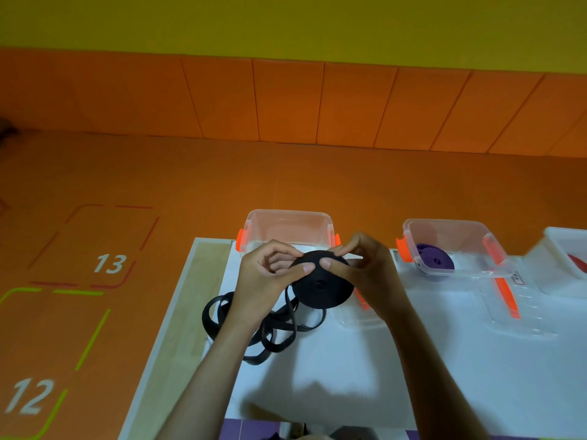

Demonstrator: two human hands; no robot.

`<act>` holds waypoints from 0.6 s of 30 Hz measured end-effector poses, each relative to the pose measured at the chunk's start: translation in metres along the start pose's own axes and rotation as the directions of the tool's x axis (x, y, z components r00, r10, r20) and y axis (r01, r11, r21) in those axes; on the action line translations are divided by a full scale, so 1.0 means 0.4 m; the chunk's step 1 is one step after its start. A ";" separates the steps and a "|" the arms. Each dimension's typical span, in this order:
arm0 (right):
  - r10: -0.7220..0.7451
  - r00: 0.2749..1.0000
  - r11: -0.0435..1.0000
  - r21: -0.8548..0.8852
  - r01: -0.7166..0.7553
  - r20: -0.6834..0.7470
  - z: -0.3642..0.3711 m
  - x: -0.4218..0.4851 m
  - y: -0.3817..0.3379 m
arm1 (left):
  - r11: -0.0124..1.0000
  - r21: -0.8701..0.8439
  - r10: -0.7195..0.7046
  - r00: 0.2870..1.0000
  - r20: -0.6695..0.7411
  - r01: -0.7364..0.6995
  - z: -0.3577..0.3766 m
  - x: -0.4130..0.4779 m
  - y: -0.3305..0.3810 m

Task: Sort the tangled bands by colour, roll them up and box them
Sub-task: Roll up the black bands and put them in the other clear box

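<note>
The black band is partly wound; a thick flat black roll (320, 287) is held up above the white surface (413, 376), just in front of the nearest clear box (286, 214). Both hands pinch it at its upper edge; the left hand (270, 274) has its thumb on the near face with the fingers curled behind, and the right hand (365, 271) grips the same way from the other side, the two thumbs almost meeting. From the bottom of the roll a long loose tail (263, 328) hangs down and lies in tangled loops on the surface, below and to the left of the left hand; a fair length looks unwound, so this roll is not finished.

The box behind the hands appears empty, and I judge it to be meant for the black roll. The next clear box (444, 223), to the right, holds a rolled purple band (435, 262); that colour seems done apart from closing. Further right a white box (559, 242) shows something red (578, 262) at the frame edge; whether it is a roll cannot be told.

Two clear lids lie flat on the surface, one (359, 319) under the right wrist and one (524, 312) in front of the purple box. What is left, by my reading: wind in the tail, put the black roll in its box, and fit the lids if that is wanted.
</note>
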State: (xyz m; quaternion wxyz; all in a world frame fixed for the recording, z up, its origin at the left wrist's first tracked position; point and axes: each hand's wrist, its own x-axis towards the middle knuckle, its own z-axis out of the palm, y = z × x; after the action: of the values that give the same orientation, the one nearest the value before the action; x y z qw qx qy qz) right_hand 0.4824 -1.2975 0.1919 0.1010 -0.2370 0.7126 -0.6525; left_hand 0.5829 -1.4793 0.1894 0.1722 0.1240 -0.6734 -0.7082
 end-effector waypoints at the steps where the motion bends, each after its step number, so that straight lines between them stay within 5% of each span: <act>1: -0.014 1.000 1.000 0.015 0.015 -0.027 -0.005 -0.001 -0.004 | 0.999 -0.030 -0.011 1.000 0.004 0.011 0.009 -0.004 -0.006; 6: 0.001 0.996 0.990 0.138 0.012 -0.095 -0.033 -0.015 0.005 | 0.993 0.059 -0.112 0.968 0.225 0.101 -0.010 0.003 0.011; 12: 0.034 0.999 0.989 -0.143 -0.039 -0.035 -0.072 -0.031 0.005 | 0.995 0.089 -0.061 0.992 0.111 0.051 0.035 0.001 0.042; 15: 0.014 1.000 0.998 -0.054 -0.016 -0.026 -0.111 -0.044 -0.005 | 0.998 0.052 -0.050 0.997 0.063 0.047 0.077 -0.027 0.035; 18: 0.012 0.998 0.998 0.063 -0.009 -0.058 -0.141 -0.071 -0.005 | 0.992 0.081 -0.106 0.979 0.172 0.094 0.087 -0.058 0.046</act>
State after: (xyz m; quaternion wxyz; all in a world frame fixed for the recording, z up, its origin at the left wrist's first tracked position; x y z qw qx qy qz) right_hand 0.4818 -1.2344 0.1966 0.0912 -0.2110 0.6957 -0.6806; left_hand 0.5912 -1.4388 0.2085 0.0716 0.1008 -0.7040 -0.6994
